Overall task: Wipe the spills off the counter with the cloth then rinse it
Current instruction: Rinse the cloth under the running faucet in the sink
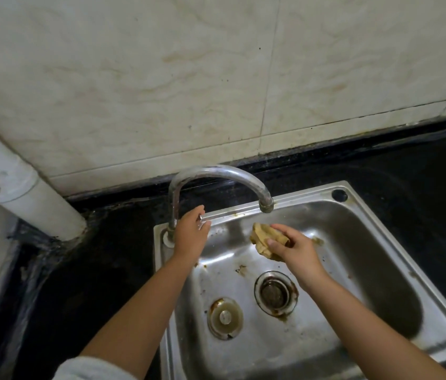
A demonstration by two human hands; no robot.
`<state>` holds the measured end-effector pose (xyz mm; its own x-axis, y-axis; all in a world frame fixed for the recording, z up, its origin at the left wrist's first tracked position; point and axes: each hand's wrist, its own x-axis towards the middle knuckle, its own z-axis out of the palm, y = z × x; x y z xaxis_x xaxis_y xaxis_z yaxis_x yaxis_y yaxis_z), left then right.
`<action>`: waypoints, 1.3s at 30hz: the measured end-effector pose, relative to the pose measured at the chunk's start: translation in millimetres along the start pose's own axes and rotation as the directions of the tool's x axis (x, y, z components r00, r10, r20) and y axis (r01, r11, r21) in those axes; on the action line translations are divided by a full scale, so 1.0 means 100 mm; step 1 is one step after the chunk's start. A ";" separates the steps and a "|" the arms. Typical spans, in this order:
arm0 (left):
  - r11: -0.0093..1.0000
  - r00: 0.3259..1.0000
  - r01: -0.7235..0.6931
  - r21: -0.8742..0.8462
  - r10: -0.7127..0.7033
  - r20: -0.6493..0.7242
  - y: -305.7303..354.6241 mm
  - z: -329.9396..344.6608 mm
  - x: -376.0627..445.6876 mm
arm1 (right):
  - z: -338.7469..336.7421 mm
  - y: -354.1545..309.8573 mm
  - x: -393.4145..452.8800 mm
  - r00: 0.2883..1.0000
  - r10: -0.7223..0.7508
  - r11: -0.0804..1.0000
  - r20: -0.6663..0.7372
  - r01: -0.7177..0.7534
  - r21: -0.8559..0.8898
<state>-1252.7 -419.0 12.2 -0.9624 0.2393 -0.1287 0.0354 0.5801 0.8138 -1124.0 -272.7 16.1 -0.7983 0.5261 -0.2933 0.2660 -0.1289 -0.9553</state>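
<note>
Head camera, looking down: the right hand (pixel 295 246) grips a bunched tan cloth (pixel 267 239) over the steel sink (pixel 380 270), below and just at 5 o'clock of the faucet spout's (pixel 266 205) mouth. At 9 o'clock of the cloth, the left hand (pixel 191 233) curls round a small metal lever (pixel 201 216) at the base of the curved faucet. Rust-ringed drain (pixel 275 293) and a loose stopper (pixel 225 317) lie in the stained basin at 6 o'clock of the hands. Black counter (pixel 421 174) surrounds the sink; marbled wall tiles (pixel 161 78) rise at 12 o'clock, a white pipe (pixel 38 204) at 9 o'clock.
</note>
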 end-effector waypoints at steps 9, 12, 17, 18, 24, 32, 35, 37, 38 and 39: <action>0.998 1.000 0.020 -0.064 -0.020 -0.009 -0.02 0.01 -0.04 | 0.04 -0.07 0.04 1.000 0.024 0.999 -0.002 -0.023 0.033; 0.999 1.000 0.004 -0.033 -0.004 -0.008 -0.01 0.02 -0.08 | 0.04 -0.07 0.06 0.999 0.044 0.999 -0.009 -0.044 0.017; 0.999 1.000 -0.009 -0.037 0.009 -0.003 -0.06 0.04 -0.09 | 0.03 -0.05 0.08 0.996 0.081 0.996 -0.030 -0.080 0.050; 0.999 1.000 -0.008 -0.033 0.008 0.000 -0.07 0.04 -0.09 | 0.02 -0.03 0.08 0.995 0.092 0.994 -0.037 -0.089 0.064; 0.988 0.996 -0.087 0.131 0.083 0.033 -0.07 0.04 -0.11 | 0.04 0.03 0.13 0.989 0.131 0.987 -0.069 -0.124 0.098; 0.959 0.856 -0.271 0.078 0.203 0.476 0.02 0.43 -0.31 | -0.10 -0.08 0.17 0.986 0.163 0.984 0.025 -0.165 0.064; 0.978 0.793 -0.199 -0.069 0.202 0.574 0.09 0.56 -0.19 | -0.29 -0.21 0.15 0.979 0.167 0.975 0.121 -0.182 0.126; 0.970 0.762 -0.224 -0.091 0.233 0.604 0.12 0.66 -0.19 | -0.38 -0.26 0.17 0.966 0.174 0.958 0.193 -0.212 0.194; 0.971 0.765 -0.218 -0.101 0.234 0.600 0.13 0.70 -0.19 | -0.41 -0.28 0.17 0.957 0.185 0.954 0.225 -0.230 0.194; 0.974 0.779 -0.190 -0.120 0.224 0.586 0.14 0.71 -0.21 | -0.42 -0.30 0.18 0.949 0.197 0.952 0.244 -0.246 0.185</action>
<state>-1213.2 -360.2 -13.7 -0.5835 0.7727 -0.2500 0.1852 0.4263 0.8854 -1124.3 -224.1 41.1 -0.8373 0.2687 -0.4761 0.3490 -0.4075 -0.8439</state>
